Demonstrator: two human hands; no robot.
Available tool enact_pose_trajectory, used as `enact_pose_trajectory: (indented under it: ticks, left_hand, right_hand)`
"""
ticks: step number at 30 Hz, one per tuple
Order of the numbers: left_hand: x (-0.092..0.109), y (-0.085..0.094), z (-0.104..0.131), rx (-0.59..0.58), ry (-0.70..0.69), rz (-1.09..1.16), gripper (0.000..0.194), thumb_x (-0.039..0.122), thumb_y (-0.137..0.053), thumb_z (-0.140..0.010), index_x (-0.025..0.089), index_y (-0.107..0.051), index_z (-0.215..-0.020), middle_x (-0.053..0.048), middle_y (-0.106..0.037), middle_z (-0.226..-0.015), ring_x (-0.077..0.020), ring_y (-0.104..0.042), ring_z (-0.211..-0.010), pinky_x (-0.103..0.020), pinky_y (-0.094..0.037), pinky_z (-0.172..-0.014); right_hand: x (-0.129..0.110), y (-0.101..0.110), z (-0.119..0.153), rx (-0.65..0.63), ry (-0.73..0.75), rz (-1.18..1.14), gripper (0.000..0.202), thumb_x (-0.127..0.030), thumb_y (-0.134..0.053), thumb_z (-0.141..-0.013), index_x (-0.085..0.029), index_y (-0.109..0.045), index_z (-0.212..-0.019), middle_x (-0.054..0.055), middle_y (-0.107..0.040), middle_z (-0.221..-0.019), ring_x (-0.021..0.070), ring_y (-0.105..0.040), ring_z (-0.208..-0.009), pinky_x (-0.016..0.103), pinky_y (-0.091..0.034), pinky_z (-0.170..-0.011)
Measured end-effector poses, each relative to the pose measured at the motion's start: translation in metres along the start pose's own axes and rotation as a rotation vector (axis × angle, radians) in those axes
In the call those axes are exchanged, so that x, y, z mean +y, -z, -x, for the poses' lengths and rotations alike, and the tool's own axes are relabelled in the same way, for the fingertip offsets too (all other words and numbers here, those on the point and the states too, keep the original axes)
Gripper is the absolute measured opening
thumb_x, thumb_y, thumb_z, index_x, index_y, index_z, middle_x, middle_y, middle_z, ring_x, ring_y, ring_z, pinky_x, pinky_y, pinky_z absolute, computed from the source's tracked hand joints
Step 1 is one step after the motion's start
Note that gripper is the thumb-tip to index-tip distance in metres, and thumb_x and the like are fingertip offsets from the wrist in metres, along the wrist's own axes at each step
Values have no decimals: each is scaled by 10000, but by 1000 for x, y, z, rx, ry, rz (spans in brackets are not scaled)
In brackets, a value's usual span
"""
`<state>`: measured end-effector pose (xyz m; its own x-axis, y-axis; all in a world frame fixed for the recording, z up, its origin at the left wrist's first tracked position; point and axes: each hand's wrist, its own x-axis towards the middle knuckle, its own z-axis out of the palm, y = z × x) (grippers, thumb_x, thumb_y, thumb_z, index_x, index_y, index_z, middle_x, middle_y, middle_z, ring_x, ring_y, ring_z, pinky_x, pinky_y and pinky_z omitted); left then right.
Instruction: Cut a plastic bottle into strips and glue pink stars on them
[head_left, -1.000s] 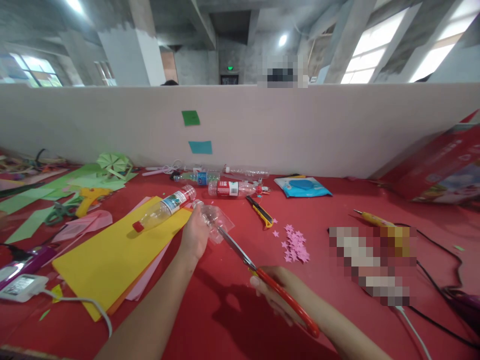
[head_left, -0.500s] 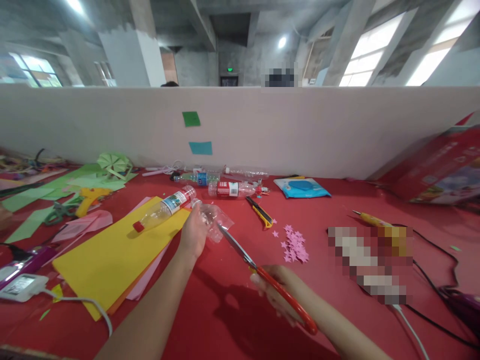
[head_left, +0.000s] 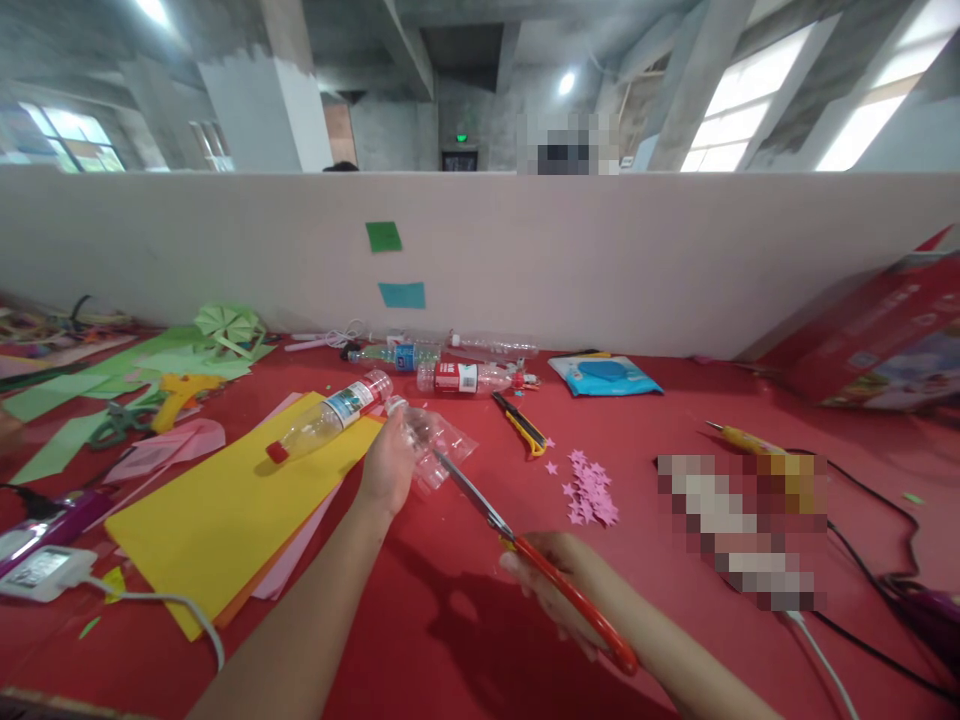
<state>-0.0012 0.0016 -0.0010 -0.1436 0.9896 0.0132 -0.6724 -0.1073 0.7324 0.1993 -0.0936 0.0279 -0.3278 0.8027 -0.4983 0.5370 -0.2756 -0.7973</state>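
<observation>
Red worktop (head_left: 660, 440), long scissors (head_left: 555, 580), clear plastic (head_left: 454, 440).
Yellow paper (head_left: 247, 510) lies to the left of the scissors. The right hand (head_left: 589, 560) is curled round the scissors' red handles. The left hand (head_left: 388, 465) is pinched tight on the clear plastic, which is at the scissors' tips (I can't tell if they touch it). A yellow cutter (head_left: 522, 426) lies beyond the scissors, and little pink stars (head_left: 592, 490) lie to their right.
</observation>
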Motion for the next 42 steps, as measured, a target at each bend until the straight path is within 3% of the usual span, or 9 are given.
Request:
enact_pose_trajectory:
  ticks: [5, 10, 19, 24, 29, 37, 42]
  left_hand:
    - [1, -2, 2, -3, -11, -5, 226, 338, -524, -814, 158, -643, -746, -34, -672, -722, -138, -615, -691, -260, -467, -691]
    - [-2, -4, 5, -36, -30, -77, 198, 344, -580, -783, 157, -643, -774, -33, -669, -747, -162, -623, -783, -286, -458, -768]
    - [-6, -1, 4, -79, -36, -82, 222, 370, -590, -774, 158, -652, -765, -44, -667, -765, -190, -622, -853, -312, -446, -811]
    - [-5, -2, 4, -60, -33, -91, 222, 359, -563, -791, 157, -654, -771, -41, -666, -763, -181, -624, -823, -309, -446, -807]
    - [-10, -5, 10, -121, -30, -132, 207, 342, -593, -773, 145, -658, -780, -57, -671, -814, -200, -609, -890, -306, -431, -839]
    - [-16, -4, 9, -145, -31, -135, 213, 358, -602, -768, 152, -657, -786, -49, -666, -823, -196, -601, -901, -308, -420, -852]
    - [-15, -2, 9, -159, -40, -138, 240, 382, -593, -774, 150, -648, -804, -44, -661, -848, -183, -594, -910, -303, -399, -876]
  right_hand:
    - [7, -1, -1, -36, 120, -52, 425, -585, -504, -797, -194, -422, -652, -103, -342, -388, 45, -321, -287, 159, -264, -300]
    - [14, 1, -1, -67, 199, -30, 452, -617, -433, -826, -180, -446, -711, -88, -377, -436, 43, -346, -336, 159, -286, -354]
    - [16, -5, -9, 11, 64, -7, 415, -567, -498, -804, -197, -410, -640, -86, -360, -409, 60, -365, -306, 161, -264, -289]
    - [17, -6, -9, -2, 82, -46, 405, -558, -498, -808, -197, -414, -644, -93, -353, -382, 60, -353, -288, 159, -268, -280]
    - [14, -4, -5, -42, 183, -104, 438, -602, -444, -826, -181, -437, -704, -95, -354, -434, 39, -332, -322, 154, -274, -328]
    - [22, -9, -13, 11, 79, -71, 361, -499, -444, -855, -197, -410, -660, -89, -382, -393, 51, -350, -270, 149, -271, -270]
    - [23, -7, -13, 3, 104, -80, 378, -531, -464, -838, -196, -420, -668, -92, -386, -407, 48, -345, -275, 146, -270, -265]
